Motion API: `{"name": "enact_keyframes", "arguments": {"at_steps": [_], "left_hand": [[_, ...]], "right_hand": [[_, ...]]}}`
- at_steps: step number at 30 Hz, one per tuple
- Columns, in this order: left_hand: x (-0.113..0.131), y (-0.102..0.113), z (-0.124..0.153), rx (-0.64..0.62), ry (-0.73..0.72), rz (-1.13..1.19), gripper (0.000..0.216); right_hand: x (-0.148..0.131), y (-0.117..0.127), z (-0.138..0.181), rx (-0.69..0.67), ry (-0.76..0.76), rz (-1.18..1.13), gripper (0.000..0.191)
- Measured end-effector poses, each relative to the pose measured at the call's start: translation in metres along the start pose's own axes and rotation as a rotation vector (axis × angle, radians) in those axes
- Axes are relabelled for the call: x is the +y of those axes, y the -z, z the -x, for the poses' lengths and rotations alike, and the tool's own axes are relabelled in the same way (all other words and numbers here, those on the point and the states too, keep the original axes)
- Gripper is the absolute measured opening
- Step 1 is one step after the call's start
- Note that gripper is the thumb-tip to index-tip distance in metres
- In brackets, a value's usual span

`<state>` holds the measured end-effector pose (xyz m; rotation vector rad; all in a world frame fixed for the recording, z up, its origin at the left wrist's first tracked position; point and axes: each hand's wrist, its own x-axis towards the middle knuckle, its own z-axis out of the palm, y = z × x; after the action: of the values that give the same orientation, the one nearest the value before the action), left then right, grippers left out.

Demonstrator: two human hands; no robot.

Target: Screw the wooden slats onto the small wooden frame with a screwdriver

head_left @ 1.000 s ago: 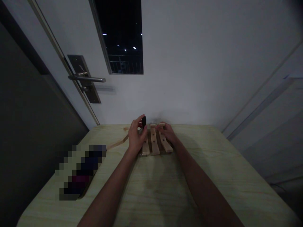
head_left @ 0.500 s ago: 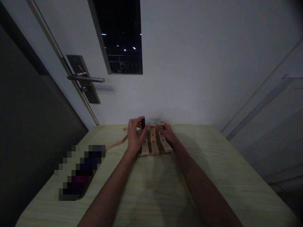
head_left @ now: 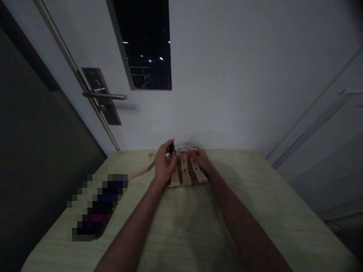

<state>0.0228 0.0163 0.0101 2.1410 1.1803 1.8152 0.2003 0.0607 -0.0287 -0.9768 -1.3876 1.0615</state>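
Note:
Three pale wooden slats [head_left: 185, 173] lie side by side at the far edge of a light wood table [head_left: 181, 223], each with small holes. My left hand [head_left: 163, 165] is closed round a small black tool [head_left: 171, 147], held upright over the far end of the left slat. My right hand [head_left: 202, 160] rests on the right slat's far end with its fingers curled over it, pressing it down.
A thin curved wooden strip [head_left: 141, 172] lies left of the slats. A dark blurred-out object [head_left: 96, 206] sits at the table's left edge. Behind the table stands a white door with a metal handle [head_left: 103, 96] and a dark window.
My left hand has shifted slightly with the black tool at the left slat's far end. The right hand and the slats stay where they were.

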Motion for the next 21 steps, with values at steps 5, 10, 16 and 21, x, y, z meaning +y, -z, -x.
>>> {"name": "enact_keyframes", "arguments": {"at_steps": [5, 10, 16, 21], "left_hand": [[0.0006, 0.0001, -0.0005, -0.023, -0.013, 0.035, 0.038], [0.005, 0.0019, -0.0035, 0.066, -0.052, -0.063, 0.031], [0.0056, 0.0028, -0.0042, 0.072, -0.06, -0.083, 0.033], [0.0026, 0.0009, -0.0027, 0.048, -0.071, -0.078, 0.04]], "right_hand": [[-0.0001, -0.0006, -0.0003, 0.004, -0.029, -0.022, 0.035], [0.0017, 0.0004, -0.0007, 0.016, -0.02, -0.006, 0.035], [0.001, 0.0009, -0.0003, -0.006, -0.031, 0.012, 0.035], [0.001, 0.0, 0.0002, 0.005, -0.02, -0.016, 0.033]]}}
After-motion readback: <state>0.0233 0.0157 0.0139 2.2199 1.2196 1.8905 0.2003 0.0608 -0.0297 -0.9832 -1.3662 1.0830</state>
